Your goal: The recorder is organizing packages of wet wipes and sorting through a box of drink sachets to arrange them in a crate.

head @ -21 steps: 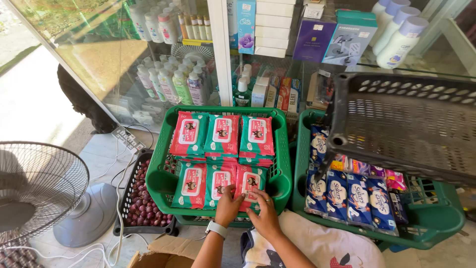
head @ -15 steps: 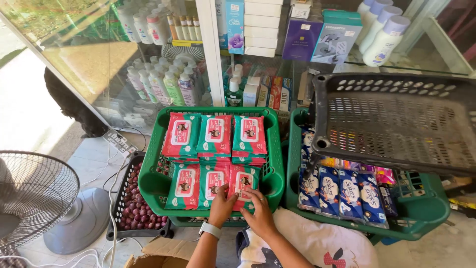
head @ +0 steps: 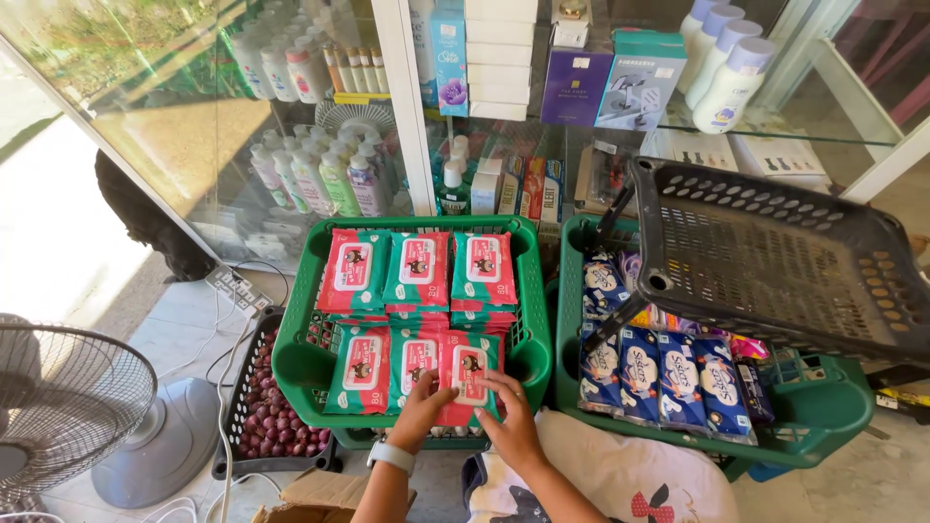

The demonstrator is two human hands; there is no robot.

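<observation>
A small shop: beyond the hands, a glass cabinet (head: 320,145) holds rows of bottles (head: 320,179) and boxed goods (head: 605,87); green crates (head: 300,363) of packaged wipes (head: 417,269) flank them.

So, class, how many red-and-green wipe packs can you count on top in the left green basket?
6. Three across the back row, three across the front; both hands touch the front-right one. More packs are stacked underneath, partly hidden.
</observation>
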